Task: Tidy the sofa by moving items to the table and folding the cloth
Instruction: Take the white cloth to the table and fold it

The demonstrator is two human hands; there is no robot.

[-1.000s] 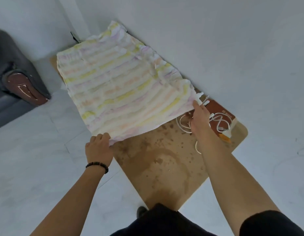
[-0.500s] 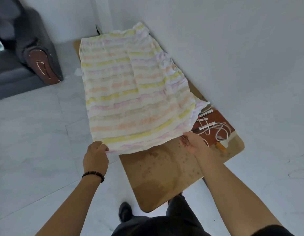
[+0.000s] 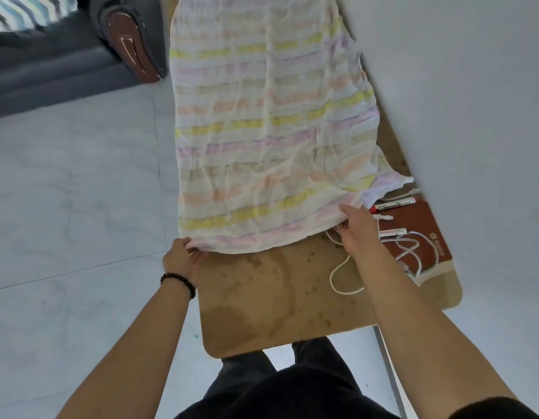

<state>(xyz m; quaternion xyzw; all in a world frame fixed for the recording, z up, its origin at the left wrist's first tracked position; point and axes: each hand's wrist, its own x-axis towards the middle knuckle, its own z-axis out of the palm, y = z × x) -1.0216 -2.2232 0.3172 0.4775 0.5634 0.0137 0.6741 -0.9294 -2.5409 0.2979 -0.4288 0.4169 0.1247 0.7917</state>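
Head view, the only view.

- Cloth [image 3: 262,131]: pastel-striped and crinkled, spread flat along the table [image 3: 262,303], running from frame centre up toward 12 o'clock. Its left edge hangs slightly past the table's left side. Judged to be laid out this way so that it can be folded on a firm surface.
- Left hand [image 3: 180,258], at 7 o'clock from the cloth's middle: fingers curled together, pinching the near-left corner. A beaded bracelet [image 3: 177,282] is on the wrist.
- Right hand [image 3: 356,228], at 5 o'clock: thumb on top of the near hem and fingers tucked beneath, clamped on the hem close to the near-right corner. Holding both near corners should keep the hem taut and square, ready, I judge, to be carried toward the far end.
- At 3 to 4 o'clock, beside the right hand: a brown notebook [image 3: 425,234] with a white cable [image 3: 340,276] looped over it and a marker [image 3: 392,205] by its far edge. The cloth's corner touches this cluster, so it may snag when lifted.
- Sofa [image 3: 50,71] at 10 o'clock, with a striped cushion [image 3: 26,10] on it.
- Fold not yet made.
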